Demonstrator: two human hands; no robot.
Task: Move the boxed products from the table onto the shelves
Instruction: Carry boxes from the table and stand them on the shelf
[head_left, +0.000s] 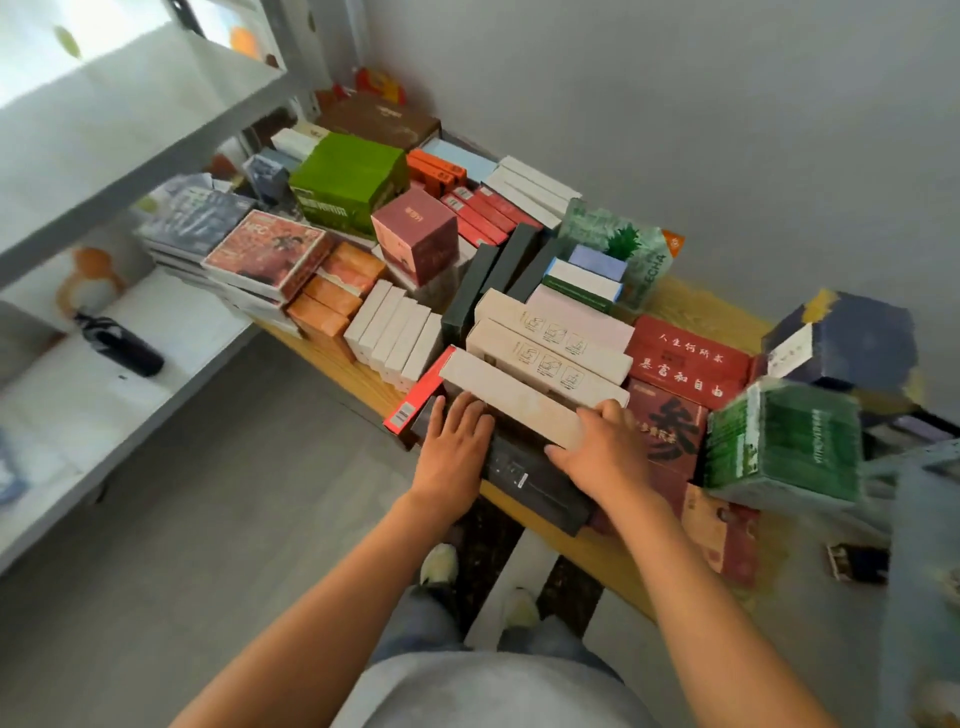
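Many boxed products cover a wooden table. At its near edge a long beige box lies tilted on a long black box. My right hand is wrapped around the beige box's near end. My left hand lies flat, fingers apart, on the black box beside a thin red box. Two more beige boxes lie behind. White shelves stand to the left.
A green box, a maroon cube box and a red flat box crowd the table's far half. Green and blue boxes stack at right. A black folded umbrella lies on the lower shelf. Grey floor is below.
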